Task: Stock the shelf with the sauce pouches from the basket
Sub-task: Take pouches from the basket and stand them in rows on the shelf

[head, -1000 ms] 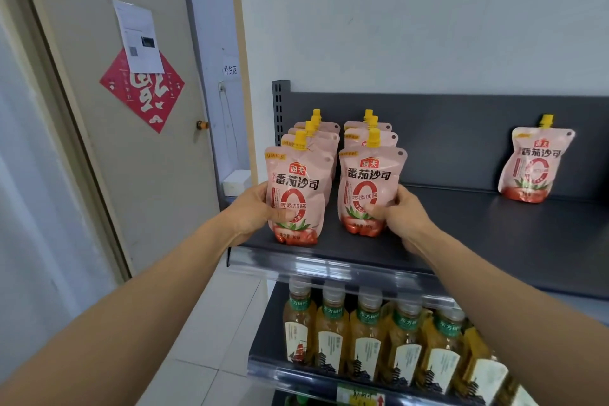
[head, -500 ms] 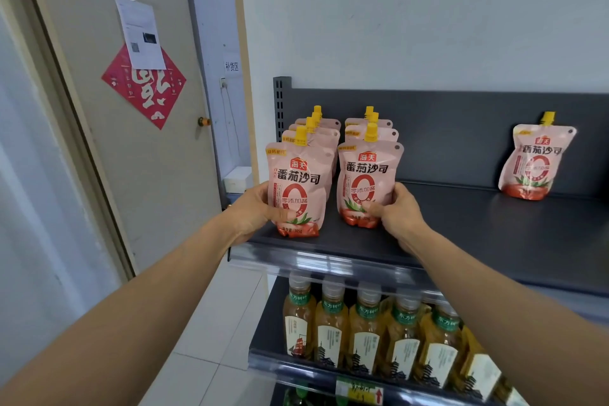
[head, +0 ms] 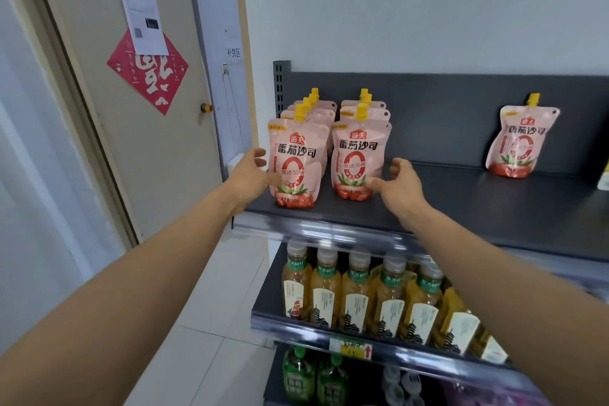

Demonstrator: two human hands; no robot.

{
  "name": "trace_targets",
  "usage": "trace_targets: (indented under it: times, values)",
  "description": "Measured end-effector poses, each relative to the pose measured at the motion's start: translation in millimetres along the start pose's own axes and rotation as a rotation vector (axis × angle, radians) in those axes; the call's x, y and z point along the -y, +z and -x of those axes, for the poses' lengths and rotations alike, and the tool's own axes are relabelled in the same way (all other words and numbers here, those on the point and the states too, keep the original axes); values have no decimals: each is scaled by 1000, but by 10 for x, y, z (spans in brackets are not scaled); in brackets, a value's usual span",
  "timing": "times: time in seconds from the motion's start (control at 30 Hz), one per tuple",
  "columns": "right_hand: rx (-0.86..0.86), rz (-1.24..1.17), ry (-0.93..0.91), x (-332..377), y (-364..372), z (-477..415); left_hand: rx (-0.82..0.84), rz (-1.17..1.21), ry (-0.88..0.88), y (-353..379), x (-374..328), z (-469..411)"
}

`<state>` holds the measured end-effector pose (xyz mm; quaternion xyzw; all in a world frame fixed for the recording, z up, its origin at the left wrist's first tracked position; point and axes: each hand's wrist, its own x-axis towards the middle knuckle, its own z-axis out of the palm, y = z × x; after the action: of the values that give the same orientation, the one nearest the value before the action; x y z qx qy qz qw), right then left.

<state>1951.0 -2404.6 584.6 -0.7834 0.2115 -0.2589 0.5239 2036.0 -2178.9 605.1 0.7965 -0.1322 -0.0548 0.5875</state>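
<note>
Two rows of pink sauce pouches with yellow caps stand upright at the left end of the dark grey shelf (head: 461,208). The front pouch of the left row (head: 296,165) and the front pouch of the right row (head: 357,158) face me. My left hand (head: 250,175) hovers just left of the left front pouch, fingers spread and holding nothing. My right hand (head: 398,184) is just right of the right front pouch, fingers loosely spread, thumb near its lower corner. A single pouch (head: 520,142) leans on the back panel at the right. No basket is in view.
Below, a shelf holds a row of amber tea bottles (head: 359,293); green bottles (head: 300,376) stand lower still. A beige door (head: 131,92) with a red diamond sign is to the left. White floor tiles lie beneath the shelf's left end.
Both hands held the two front pouches and set them down on the shelf; now both have let go and drawn slightly outward, fingers spread.
</note>
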Motion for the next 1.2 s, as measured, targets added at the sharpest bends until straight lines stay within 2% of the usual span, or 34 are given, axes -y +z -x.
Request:
trace_targets:
  times: [0.17, 0.23, 0.33, 0.47, 0.6, 0.77, 0.97, 1.07, 1.13, 1.2]
  values:
    - [-46, -11, -58, 37, -194, 249, -289, -5, 208, 103, -251, 271]
    - [-52, 8, -116, 20, -308, 405, -325, 21, 286, 220, -352, 440]
    - [-50, 59, -200, -82, -523, 678, -232, 16, 362, 529, -370, 734]
    - [48, 149, -195, -374, -840, 1061, 52, -87, 383, 1140, -102, 1146]
    - [221, 251, -27, -869, -1103, 1340, 351, -198, 245, 1707, 394, 1448]
    - [373, 345, 247, -1759, -1327, 1575, 574, -287, 12, 2204, 1109, 1678]
    - [482, 499, 460, -2749, -1466, 1834, 644, -300, -245, 2662, 1879, 1929]
    - [480, 529, 559, -3051, -1531, 1941, 676, -360, -362, 2875, 2254, 2021]
    - [471, 537, 616, -3240, -1536, 1982, 686, -405, -413, 3020, 2455, 2081]
    - [456, 540, 644, -3435, -1521, 2009, 726, -480, -391, 3171, 2639, 2114]
